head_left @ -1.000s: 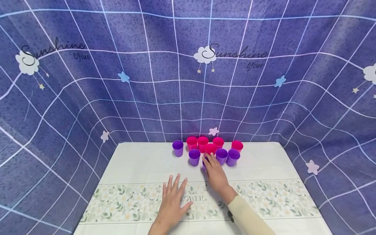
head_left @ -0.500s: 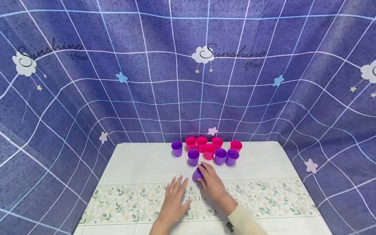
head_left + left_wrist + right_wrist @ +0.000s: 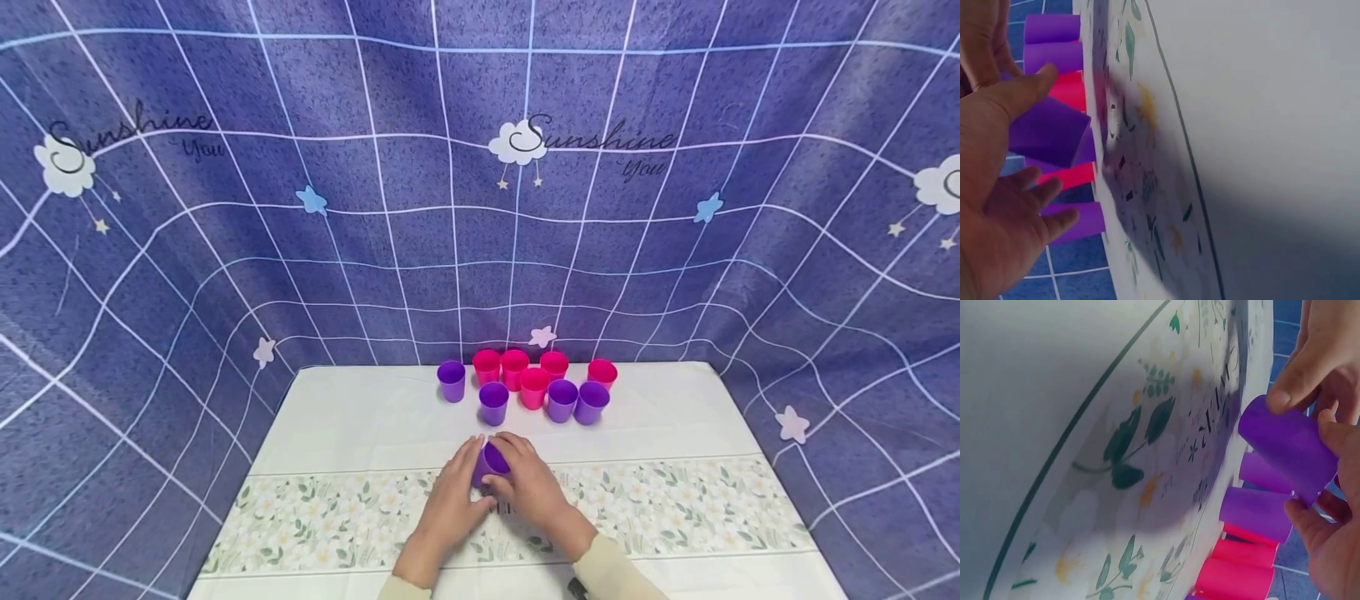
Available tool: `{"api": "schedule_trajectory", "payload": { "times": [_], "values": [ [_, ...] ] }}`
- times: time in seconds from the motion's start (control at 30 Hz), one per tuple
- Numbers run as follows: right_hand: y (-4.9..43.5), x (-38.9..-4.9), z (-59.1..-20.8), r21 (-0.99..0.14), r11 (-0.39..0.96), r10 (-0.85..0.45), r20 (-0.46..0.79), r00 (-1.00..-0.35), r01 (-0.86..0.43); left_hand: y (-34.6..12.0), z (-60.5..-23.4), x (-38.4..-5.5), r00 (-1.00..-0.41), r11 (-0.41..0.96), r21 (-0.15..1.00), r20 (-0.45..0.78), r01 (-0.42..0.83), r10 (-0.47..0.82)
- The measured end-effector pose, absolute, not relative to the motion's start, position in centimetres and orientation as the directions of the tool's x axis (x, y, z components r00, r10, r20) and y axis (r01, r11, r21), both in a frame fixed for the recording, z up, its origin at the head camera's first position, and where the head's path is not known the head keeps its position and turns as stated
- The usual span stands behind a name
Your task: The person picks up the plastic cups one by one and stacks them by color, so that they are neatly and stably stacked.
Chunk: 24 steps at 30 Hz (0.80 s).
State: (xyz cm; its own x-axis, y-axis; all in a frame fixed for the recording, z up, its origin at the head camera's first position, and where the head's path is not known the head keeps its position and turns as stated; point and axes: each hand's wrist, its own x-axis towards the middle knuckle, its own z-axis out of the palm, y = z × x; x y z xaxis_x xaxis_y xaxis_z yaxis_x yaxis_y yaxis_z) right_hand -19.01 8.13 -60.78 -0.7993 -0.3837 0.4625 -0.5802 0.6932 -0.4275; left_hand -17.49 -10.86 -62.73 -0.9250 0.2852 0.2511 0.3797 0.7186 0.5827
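Observation:
My right hand (image 3: 531, 485) grips a purple cup (image 3: 495, 458) near its rim, over the flowered band in front of me. The cup tilts, as both wrist views show, with its mouth toward the right hand's fingers (image 3: 1313, 525). On the cup's other side is my left hand (image 3: 452, 493), its fingers extended and spread around the cup. In the left wrist view, the left thumb (image 3: 1035, 84) overlaps the cup's upper side while the other fingers lie below it.
Several purple cups (image 3: 493, 404) and pinkish-red cups (image 3: 534, 389) stand upright in loose rows toward the table's back edge. Behind them hangs a blue gridded curtain (image 3: 360, 250). The white tablecloth (image 3: 360, 417) has a flowered band (image 3: 667, 508) across it.
My right hand has taken the purple cup out of the front of the group and drawn it toward me and leftward. The left hand has come in beside the cup.

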Motion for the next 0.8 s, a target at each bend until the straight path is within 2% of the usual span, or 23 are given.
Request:
{"api": "schedule_trajectory", "payload": {
  "times": [0.27, 0.4, 0.6, 0.8],
  "values": [
    [7.5, -19.1, -60.7, -0.446, 0.669, -0.391, 0.469, -0.792, -0.595, -10.8, -63.1, -19.7, -0.923, 0.637, 0.668, 0.289, 0.384, 0.254],
    [7.4, -19.1, -60.6, -0.474, 0.684, -0.371, 0.429, -0.823, -0.555, -10.7, -62.8, -20.4, -0.932, 0.596, 0.717, 0.284, 0.361, 0.224],
    [7.9, -18.7, -60.5, -0.541, 0.686, -0.323, 0.375, -0.869, -0.487, -10.2, -62.8, -21.6, -0.965, 0.529, 0.807, 0.211, 0.263, 0.157],
    [8.9, -18.3, -60.5, -0.576, 0.692, -0.261, 0.361, -0.895, -0.434, -9.8, -63.3, -22.5, -0.968, 0.518, 0.818, 0.192, 0.248, 0.16]
  ]
}}
